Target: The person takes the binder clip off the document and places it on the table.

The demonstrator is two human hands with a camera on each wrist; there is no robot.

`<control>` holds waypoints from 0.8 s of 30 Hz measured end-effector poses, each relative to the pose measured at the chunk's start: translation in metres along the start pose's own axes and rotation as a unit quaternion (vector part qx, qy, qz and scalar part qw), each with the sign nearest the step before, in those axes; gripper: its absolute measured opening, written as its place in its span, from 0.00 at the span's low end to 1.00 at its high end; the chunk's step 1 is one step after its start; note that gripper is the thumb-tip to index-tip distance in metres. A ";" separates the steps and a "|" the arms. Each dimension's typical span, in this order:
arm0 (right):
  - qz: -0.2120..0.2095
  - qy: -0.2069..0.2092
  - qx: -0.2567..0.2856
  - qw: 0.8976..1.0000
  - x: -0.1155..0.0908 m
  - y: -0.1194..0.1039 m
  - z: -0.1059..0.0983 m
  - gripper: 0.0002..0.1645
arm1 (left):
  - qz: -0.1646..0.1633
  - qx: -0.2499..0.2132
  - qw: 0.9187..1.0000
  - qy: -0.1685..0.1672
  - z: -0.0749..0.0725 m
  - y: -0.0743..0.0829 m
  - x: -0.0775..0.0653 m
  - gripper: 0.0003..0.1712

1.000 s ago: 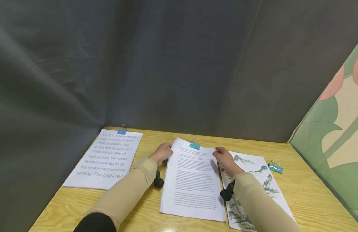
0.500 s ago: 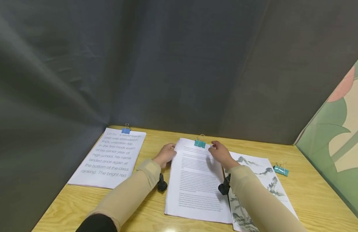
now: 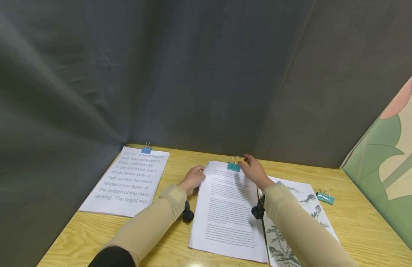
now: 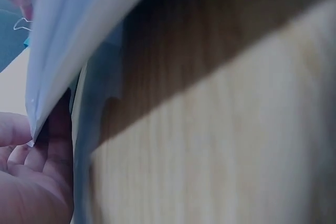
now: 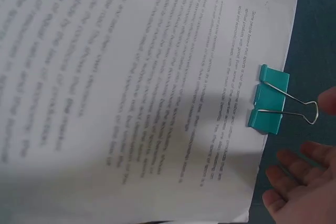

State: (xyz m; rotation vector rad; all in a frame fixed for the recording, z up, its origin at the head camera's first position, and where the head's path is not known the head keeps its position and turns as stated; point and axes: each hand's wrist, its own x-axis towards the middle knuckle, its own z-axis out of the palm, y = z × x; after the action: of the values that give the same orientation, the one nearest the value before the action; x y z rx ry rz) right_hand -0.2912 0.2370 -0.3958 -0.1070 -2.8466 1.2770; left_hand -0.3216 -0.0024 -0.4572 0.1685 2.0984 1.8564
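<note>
A stack of printed paper (image 3: 231,207) lies in the middle of the table, with a teal binder clip (image 3: 234,167) on its far edge. My left hand (image 3: 193,178) pinches the stack's far left corner; the left wrist view shows the thumb (image 4: 13,128) over the sheets (image 4: 68,40) and fingers beneath. Close to the clip is my right hand (image 3: 254,171). In the right wrist view its thumb (image 5: 326,100) is just beyond the clip's wire handle (image 5: 294,106), and its fingers (image 5: 294,177) are spread loosely below, apart from the clip.
Left on the wooden table (image 3: 172,163) lies a large-print stack (image 3: 126,181) with a blue binder clip (image 3: 146,150). Right, partly under my right arm, is a landscape-painting sheet (image 3: 279,237). A second teal binder clip (image 3: 325,197) lies beside it. A dark curtain (image 3: 206,81) hangs behind.
My right hand has left the stack's far right corner and moved left and away from me to the teal clip. My left hand keeps its hold on the left corner.
</note>
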 end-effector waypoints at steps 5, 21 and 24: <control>-0.018 -0.007 0.001 1.000 0.002 -0.007 -0.001 0.37 | 0.008 0.002 1.000 -0.002 0.001 0.000 0.000 0.15; -0.020 -0.044 -0.019 0.999 0.011 -0.009 0.003 0.33 | -0.005 0.008 1.000 0.010 -0.001 0.005 -0.006 0.16; -0.021 -0.058 -0.013 0.998 0.012 -0.009 0.003 0.33 | -0.010 0.007 1.000 0.014 -0.003 0.004 -0.006 0.17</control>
State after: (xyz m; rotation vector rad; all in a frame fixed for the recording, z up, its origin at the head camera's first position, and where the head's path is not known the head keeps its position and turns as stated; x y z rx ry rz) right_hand -0.3037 0.2299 -0.3909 0.0265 -2.9452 1.2800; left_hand -0.3177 -0.0061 -0.4525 0.1264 2.1240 1.8434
